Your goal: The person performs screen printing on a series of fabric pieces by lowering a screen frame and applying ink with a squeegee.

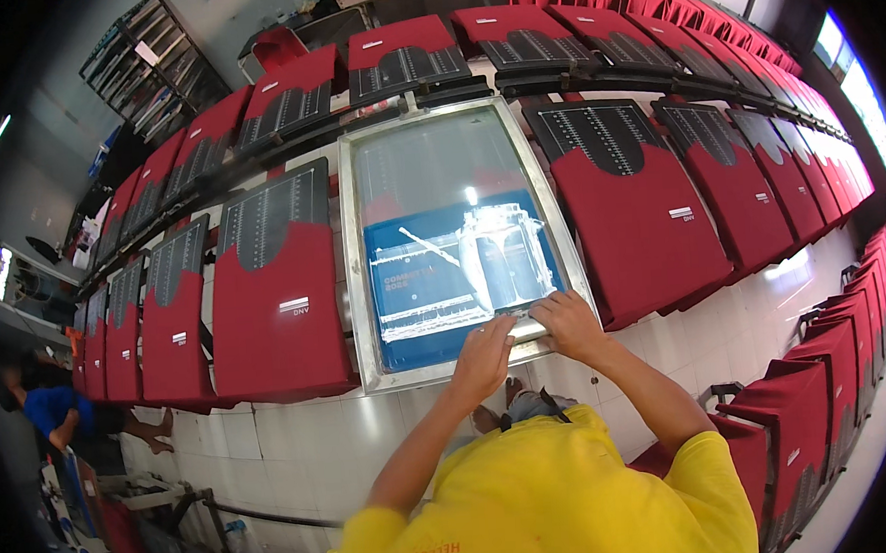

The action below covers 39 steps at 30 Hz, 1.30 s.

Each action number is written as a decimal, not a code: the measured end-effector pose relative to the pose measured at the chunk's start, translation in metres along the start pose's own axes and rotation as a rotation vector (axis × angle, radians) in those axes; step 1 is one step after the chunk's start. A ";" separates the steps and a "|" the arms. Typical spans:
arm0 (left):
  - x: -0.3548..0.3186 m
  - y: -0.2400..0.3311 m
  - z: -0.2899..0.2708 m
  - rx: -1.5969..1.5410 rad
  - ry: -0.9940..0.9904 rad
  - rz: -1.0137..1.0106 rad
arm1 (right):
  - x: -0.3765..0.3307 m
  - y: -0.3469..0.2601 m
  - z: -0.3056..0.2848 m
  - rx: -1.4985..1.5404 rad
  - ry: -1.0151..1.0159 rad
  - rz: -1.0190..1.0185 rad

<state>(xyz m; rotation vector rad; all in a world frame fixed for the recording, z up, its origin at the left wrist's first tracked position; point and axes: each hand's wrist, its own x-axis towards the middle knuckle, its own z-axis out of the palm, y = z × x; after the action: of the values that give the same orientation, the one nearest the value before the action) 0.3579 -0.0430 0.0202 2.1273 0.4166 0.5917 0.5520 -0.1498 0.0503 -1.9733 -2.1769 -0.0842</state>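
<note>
- Down by the near edge of the screen frame (pixel 353 251), toward its right corner, both hands are on a narrow bar (pixel 521 314), squeegee I reckon. Left hand (pixel 481 362) and right hand (pixel 568 326) look curled round it; can't see the fingertips underneath.
- White ink (pixel 507 253) sits thick on the right half of the blue stencil (pixel 412 353), with thin streaks toward the left edge. If one hand presses harder than the other, I'd expect a patchy coat.
- Those thin streaks could dry and clog the mesh if they're left sitting too long.
- Knuckles are really close to the ink at the near edge. One slip and it's on the fingers, then maybe on the red cloth (pixel 631 227) just past the right edge.
- Leaning sideways on that near right corner might nudge the frame and smudge whatever's below.
</note>
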 end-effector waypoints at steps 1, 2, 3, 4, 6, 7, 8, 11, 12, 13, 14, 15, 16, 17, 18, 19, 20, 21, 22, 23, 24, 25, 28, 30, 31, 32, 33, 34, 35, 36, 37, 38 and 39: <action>-0.002 0.004 -0.001 0.050 -0.004 0.017 | 0.002 0.000 0.000 0.005 0.027 -0.005; -0.006 0.010 0.000 0.099 -0.007 0.034 | -0.001 -0.002 -0.002 0.014 0.039 0.004; -0.010 0.013 0.002 0.147 -0.013 0.052 | -0.008 -0.009 -0.009 0.023 0.050 0.016; -0.015 0.012 0.007 0.168 0.011 0.066 | -0.014 -0.014 -0.010 0.036 0.061 0.025; -0.023 0.007 0.020 0.210 0.059 0.094 | -0.017 -0.013 0.007 -0.011 0.156 -0.017; -0.021 0.001 0.024 0.237 0.071 0.088 | -0.016 -0.009 0.014 -0.034 0.204 -0.037; -0.017 -0.007 0.029 0.264 0.084 0.081 | -0.014 -0.004 0.020 -0.014 0.197 -0.036; 0.011 -0.030 0.027 0.339 0.097 0.067 | 0.018 0.026 0.036 -0.042 0.214 -0.046; 0.030 -0.038 0.020 0.365 0.102 0.067 | 0.034 0.037 0.035 -0.056 0.193 -0.029; 0.048 -0.044 0.011 0.347 0.127 0.095 | 0.050 0.049 0.036 -0.058 0.179 -0.024; 0.067 -0.054 0.007 0.404 0.229 0.167 | 0.069 0.063 0.037 -0.062 0.165 -0.022; 0.086 -0.058 -0.002 0.403 0.199 0.109 | 0.085 0.078 0.038 -0.102 0.131 -0.008; 0.104 -0.062 -0.010 0.401 0.168 0.049 | 0.102 0.093 0.040 -0.091 0.150 -0.025; 0.118 -0.076 -0.013 0.368 0.260 0.118 | 0.120 0.102 0.034 -0.066 0.109 -0.020; 0.134 -0.077 -0.023 0.338 0.211 0.077 | 0.136 0.110 0.026 -0.043 0.070 -0.008; 0.144 -0.076 -0.033 0.312 0.166 0.036 | 0.146 0.113 0.020 -0.020 0.034 -0.002; 0.144 -0.071 -0.036 0.288 0.156 0.024 | 0.147 0.114 0.015 -0.045 0.031 -0.014; 0.144 -0.065 -0.039 0.266 0.147 0.010 | 0.149 0.114 0.010 -0.067 0.028 -0.029; 0.143 -0.058 -0.042 0.243 0.139 -0.003 | 0.150 0.113 0.005 -0.090 0.026 -0.043; 0.136 -0.050 -0.043 0.271 0.180 0.034 | 0.145 0.110 0.001 -0.090 0.087 -0.073; 0.120 -0.040 -0.039 0.296 0.221 0.062 | 0.131 0.096 -0.010 -0.085 0.139 -0.105; 0.102 -0.028 -0.034 0.321 0.260 0.089 | 0.114 0.082 -0.015 -0.078 0.190 -0.136; 0.047 0.003 -0.010 0.365 0.190 0.065 | 0.053 0.047 -0.007 -0.023 0.244 -0.111; 0.014 0.010 0.010 0.367 0.167 0.019 | 0.024 0.031 0.003 -0.002 0.239 -0.141; 0.000 0.007 0.023 0.352 0.147 -0.011 | 0.011 0.026 0.012 0.015 0.224 -0.156; -0.013 0.004 0.033 0.341 0.132 -0.047 | -0.001 0.023 0.019 0.009 0.188 -0.162; -0.021 0.004 0.039 0.344 0.115 -0.036 | -0.011 0.023 0.025 0.003 0.156 -0.169; -0.026 0.004 0.043 0.354 0.102 -0.029 | -0.015 0.020 0.028 -0.003 0.128 -0.184; -0.032 0.003 0.047 0.362 0.089 -0.023 | -0.018 0.018 0.029 0.030 0.097 -0.172; -0.039 -0.002 0.052 0.384 0.058 -0.033 | -0.021 0.013 0.025 0.065 0.064 -0.158; -0.044 -0.006 0.055 0.404 0.059 -0.027 | -0.026 0.012 0.024 0.091 0.033 -0.137; -0.050 -0.009 0.059 0.422 0.057 -0.021 | -0.032 0.014 0.030 0.064 0.008 -0.173; -0.052 -0.010 0.061 0.437 0.053 -0.010 | -0.033 0.014 0.029 0.085 0.012 -0.191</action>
<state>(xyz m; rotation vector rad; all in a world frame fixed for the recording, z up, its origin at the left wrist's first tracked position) 0.3473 -0.1030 -0.0322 2.5248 0.6318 0.5926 0.5659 -0.1754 0.0141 -1.7133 -2.3153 -0.0310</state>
